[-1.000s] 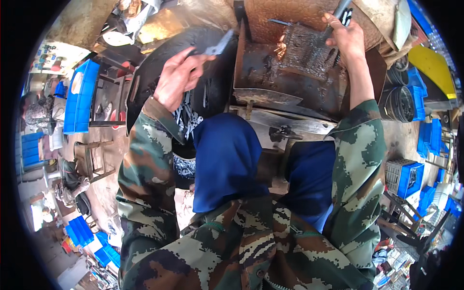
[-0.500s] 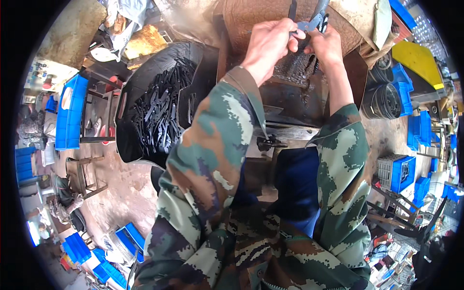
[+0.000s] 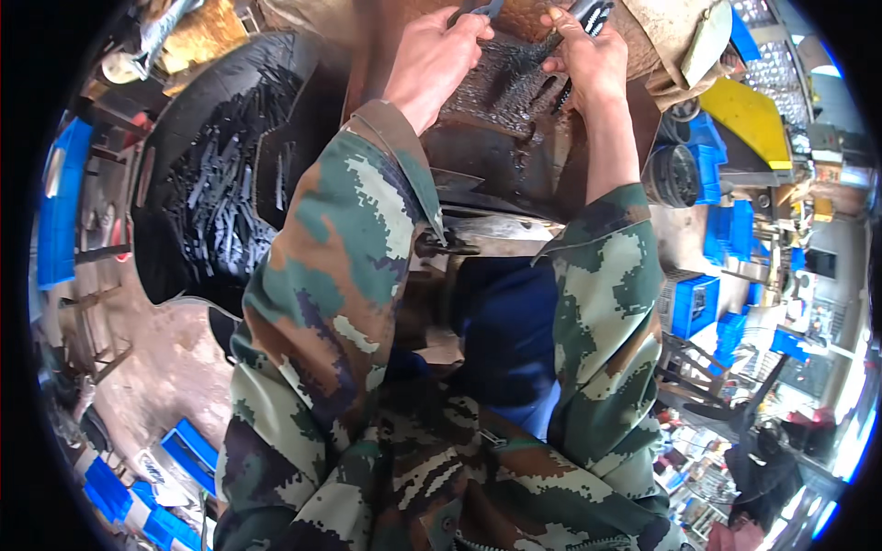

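My left hand (image 3: 436, 66) is closed on a grey-blue metal piece (image 3: 485, 9), cut off by the top edge of the view. To its right, my right hand (image 3: 593, 62) is closed around several dark, narrow metal strips (image 3: 595, 16) with shiny edges. Both hands are above a dark work surface (image 3: 501, 151) covered in wet-looking black grit (image 3: 491, 87). A gap of bare surface lies between the two hands. Exactly how the fingers press on each piece is partly hidden.
Left of the work surface, a large black container (image 3: 152, 248) holds many dark metal strips (image 3: 220, 197). Black buckets (image 3: 672, 174) and blue crates (image 3: 695, 306) stand to the right. A yellow panel (image 3: 749, 119) and brown cloth (image 3: 666, 50) are at the far right.
My hands, close together before, have moved apart. The grey-blue piece has gone left with my left hand, and my right hand keeps the dark strips. The whole view has shifted.
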A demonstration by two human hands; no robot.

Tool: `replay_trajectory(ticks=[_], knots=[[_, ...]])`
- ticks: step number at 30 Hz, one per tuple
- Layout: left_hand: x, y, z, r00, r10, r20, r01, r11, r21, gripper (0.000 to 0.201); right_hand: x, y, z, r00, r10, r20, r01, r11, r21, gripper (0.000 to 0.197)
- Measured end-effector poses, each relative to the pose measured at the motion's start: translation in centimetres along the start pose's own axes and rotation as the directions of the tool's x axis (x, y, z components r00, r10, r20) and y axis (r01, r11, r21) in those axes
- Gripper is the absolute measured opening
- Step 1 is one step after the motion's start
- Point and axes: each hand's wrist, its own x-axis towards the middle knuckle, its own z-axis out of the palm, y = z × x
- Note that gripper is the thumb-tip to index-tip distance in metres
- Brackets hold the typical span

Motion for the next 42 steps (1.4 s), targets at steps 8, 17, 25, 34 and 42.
replay_trajectory(ticks=[8,17,25,34,42], knots=[[0.6,-1.3,0.8,0.997,0.062,0.042,-0.067,0.989,0.130,0.025,-0.2,-0.4,-0.4,0.997,0.026,0.071,-0.025,1.000,-0.017,0.021],[1.1,-1.3,1.4,0.982,0.184,0.031,-0.184,0.927,0.326,0.028,0.0,-0.3,-1.0,0.996,0.011,0.090,-0.014,0.999,0.030,0.019],[1.5,-1.6,1.3,0.973,0.232,-0.017,-0.210,0.907,0.366,0.038,-0.2,-0.3,-0.5,0.997,-0.019,0.071,0.011,0.994,0.107,0.016],[1.5,-1.8,0.7,0.993,0.115,0.020,-0.116,0.964,0.241,0.026,-0.5,-0.3,0.0,1.000,-0.006,-0.027,0.005,0.999,-0.053,0.020],[1.4,-0.8,0.1,0.971,0.216,-0.099,-0.150,0.880,0.450,0.051,0.1,0.4,0.0,1.000,-0.019,-0.007,0.018,0.999,-0.033,0.018]])
